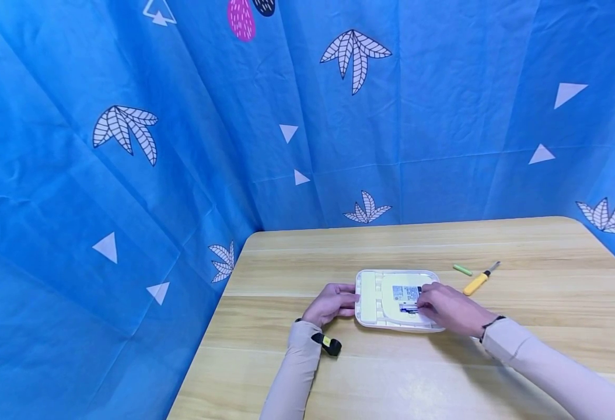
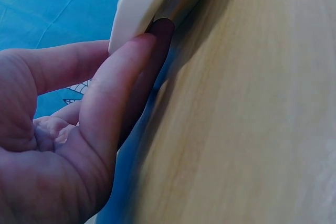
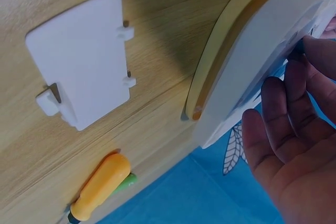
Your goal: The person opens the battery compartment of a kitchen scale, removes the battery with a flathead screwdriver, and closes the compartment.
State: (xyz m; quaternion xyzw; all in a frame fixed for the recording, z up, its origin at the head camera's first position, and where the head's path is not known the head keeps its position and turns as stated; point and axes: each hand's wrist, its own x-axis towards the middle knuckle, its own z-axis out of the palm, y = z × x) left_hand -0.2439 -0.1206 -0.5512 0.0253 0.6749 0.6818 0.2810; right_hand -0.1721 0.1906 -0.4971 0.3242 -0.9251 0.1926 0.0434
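The white device [image 1: 371, 300] lies on the bench [image 1: 381, 379], its edge pinched by the left hand [image 1: 332, 304]. The right hand [image 1: 444, 309] bends its fingers [image 3: 275, 103] at the recess [image 1: 408, 308]; grip cannot be told. Step in hand: apparently recess work. Next move likely calls for steady left-hand support.

I see a white-and-yellow device [image 1: 369, 297], yellow-handled screwdriver [image 1: 477, 284], green cylinder [image 1: 463, 269], pale wood-grained table [image 1: 381, 379], and blue curtain [image 1: 444, 134] patterned with white leaves [image 1: 359, 64].
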